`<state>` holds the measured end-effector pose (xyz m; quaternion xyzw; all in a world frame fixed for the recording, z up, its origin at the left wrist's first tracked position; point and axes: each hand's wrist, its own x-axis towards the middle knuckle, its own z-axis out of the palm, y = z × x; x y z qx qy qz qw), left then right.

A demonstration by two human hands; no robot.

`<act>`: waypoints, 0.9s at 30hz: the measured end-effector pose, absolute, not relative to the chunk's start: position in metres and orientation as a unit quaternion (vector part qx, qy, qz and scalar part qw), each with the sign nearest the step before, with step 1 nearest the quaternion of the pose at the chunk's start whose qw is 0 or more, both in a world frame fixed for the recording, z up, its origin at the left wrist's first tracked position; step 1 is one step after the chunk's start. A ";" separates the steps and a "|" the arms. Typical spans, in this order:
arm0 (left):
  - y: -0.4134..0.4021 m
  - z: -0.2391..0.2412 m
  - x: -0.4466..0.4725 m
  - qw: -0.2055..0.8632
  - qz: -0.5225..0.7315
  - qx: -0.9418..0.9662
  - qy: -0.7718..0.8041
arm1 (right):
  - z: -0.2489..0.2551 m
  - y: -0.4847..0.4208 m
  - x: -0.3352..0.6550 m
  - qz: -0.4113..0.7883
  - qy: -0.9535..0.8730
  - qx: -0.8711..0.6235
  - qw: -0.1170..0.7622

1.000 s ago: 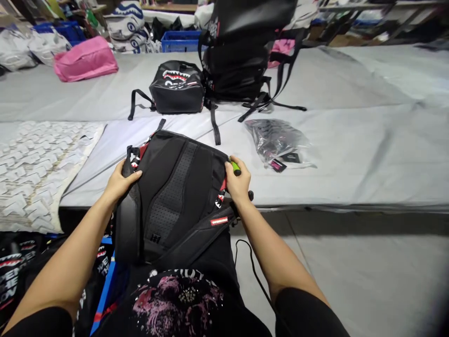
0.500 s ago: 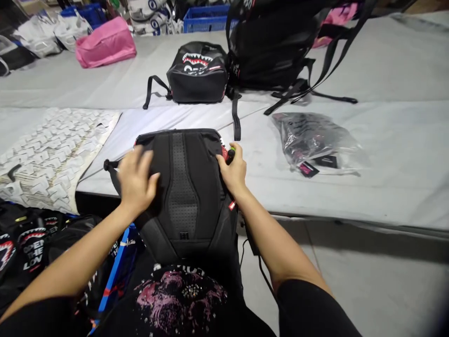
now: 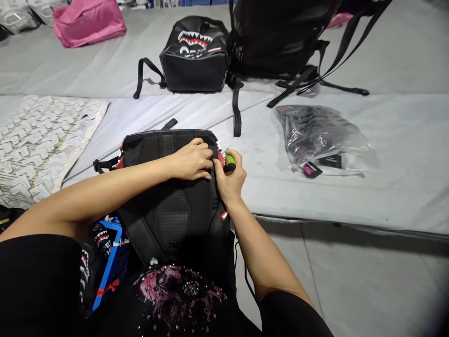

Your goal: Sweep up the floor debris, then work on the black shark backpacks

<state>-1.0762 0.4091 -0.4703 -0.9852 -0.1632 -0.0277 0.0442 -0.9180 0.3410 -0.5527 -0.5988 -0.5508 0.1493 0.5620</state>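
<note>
A black backpack (image 3: 175, 201) lies with its padded back panel facing up, between my body and the table edge. My left hand (image 3: 194, 159) reaches across the panel, its fingers curled and gripping the fabric near the upper right side; the fingertips are partly hidden. At that same side, my right hand (image 3: 231, 175) is closed around a small tool with a green-and-black handle (image 3: 230, 162); its working end cannot be seen. The right thumb presses at the bag's edge, beside a red-and-white printed part. A small red-and-white tag (image 3: 224, 215) hangs lower on that side.
On the table (image 3: 351, 201), a small black shark-mouth backpack (image 3: 196, 70) and a larger black bag (image 3: 280, 42) stand behind. A clear plastic bag (image 3: 322, 140) lies right, a pink bag (image 3: 89, 23) far left, a sheet of white pieces (image 3: 45, 145) left. A blue crate (image 3: 108, 262) holds backpacks below left.
My left hand has moved from above the bag's left side across to its upper right, and its fingers have closed. The right hand has turned slightly, showing more of the green handle.
</note>
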 end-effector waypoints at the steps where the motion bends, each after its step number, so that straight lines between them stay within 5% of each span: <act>1: 0.409 -0.470 -1.076 0.031 -0.021 -0.985 -0.170 | -0.554 0.342 -0.918 0.152 -0.550 -0.601 0.560; 6: 0.416 -0.464 -1.070 -0.023 0.039 -0.987 -0.157 | -0.559 0.344 -0.917 0.157 -0.550 -0.608 0.551; 12: 0.439 -0.442 -1.075 0.083 0.115 -0.983 -0.118 | -0.560 0.345 -0.917 0.135 -0.558 -0.620 0.534; 16: 0.456 -0.428 -1.092 0.135 0.069 -0.974 -0.165 | -0.564 0.347 -0.916 0.131 -0.566 -0.613 0.536; 27: 0.383 -0.482 -1.089 0.000 -0.054 -0.968 -0.244 | -0.515 0.317 -0.899 0.189 -0.492 -0.559 0.640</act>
